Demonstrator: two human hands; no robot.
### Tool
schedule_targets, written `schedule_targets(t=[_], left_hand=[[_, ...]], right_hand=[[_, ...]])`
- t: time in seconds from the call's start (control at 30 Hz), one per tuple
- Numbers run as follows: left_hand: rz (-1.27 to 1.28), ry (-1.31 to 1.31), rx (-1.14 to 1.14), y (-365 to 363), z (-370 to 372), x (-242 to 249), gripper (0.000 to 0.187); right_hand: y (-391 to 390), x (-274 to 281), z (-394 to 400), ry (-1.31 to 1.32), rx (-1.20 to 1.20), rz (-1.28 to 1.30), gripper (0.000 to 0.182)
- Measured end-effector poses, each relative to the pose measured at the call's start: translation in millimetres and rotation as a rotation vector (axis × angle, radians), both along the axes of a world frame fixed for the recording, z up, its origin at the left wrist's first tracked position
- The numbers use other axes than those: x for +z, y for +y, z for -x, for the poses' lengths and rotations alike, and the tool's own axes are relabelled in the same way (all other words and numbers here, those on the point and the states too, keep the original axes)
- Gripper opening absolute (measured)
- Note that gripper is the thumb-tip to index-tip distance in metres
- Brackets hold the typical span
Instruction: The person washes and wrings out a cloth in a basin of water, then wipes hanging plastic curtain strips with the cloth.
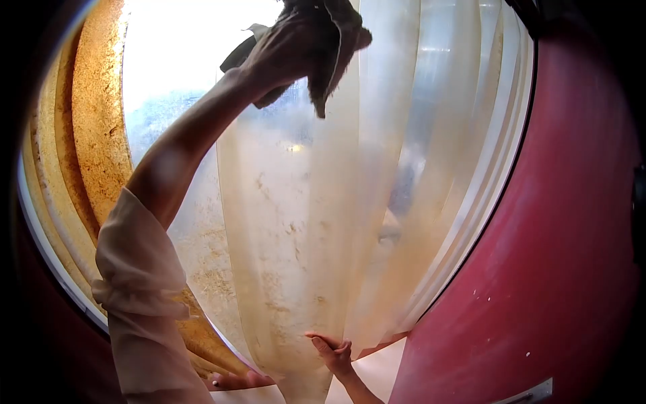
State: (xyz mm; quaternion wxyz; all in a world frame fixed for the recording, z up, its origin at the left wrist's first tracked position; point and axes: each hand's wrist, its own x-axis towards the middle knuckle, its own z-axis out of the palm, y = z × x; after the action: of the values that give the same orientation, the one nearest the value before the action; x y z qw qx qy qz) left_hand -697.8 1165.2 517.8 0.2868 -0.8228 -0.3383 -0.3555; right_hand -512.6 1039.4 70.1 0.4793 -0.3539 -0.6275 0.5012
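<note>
A translucent plastic strip curtain (289, 202) with brown stains hangs across the middle. My left hand (286, 50), at the end of a raised arm in a rolled-up pale sleeve, grips a dark, ragged cloth (326, 40) against or just in front of the upper strips; contact is hard to judge. Low in the view, my right hand (334, 355) has its fingers closed at the lower part of a strip, its thumb pointing up and left. The strip narrows and bunches near that hand.
Heavily stained orange-brown strips (101, 121) hang at the left. A red wall (538, 222) fills the right side, with a dark edge along the curtain. A grey metal piece (535, 392) shows at the bottom right. Bright light comes through the gap at the top.
</note>
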Motion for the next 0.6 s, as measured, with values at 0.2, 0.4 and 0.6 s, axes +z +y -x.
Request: schedule_targets(t=[0.2,0.4,0.6], left_hand=[[0.037,0.722,-0.009,-36.4,-1.5,-197.2,0.044],[-0.395,0.425,0.097,22.7,11.3,-47.8,0.049],[-0.591,-0.063,-0.394,17.7,-22.1,114.5,0.029]], right_hand=[[19.4,1.8,26.3,0.148,0.012,0.010,0.017],[11.2,6.5,25.4,0.063,-0.089,-0.038,0.017],[8.6,-21.0,1.5,0.066,-0.182,-0.108,0.015]])
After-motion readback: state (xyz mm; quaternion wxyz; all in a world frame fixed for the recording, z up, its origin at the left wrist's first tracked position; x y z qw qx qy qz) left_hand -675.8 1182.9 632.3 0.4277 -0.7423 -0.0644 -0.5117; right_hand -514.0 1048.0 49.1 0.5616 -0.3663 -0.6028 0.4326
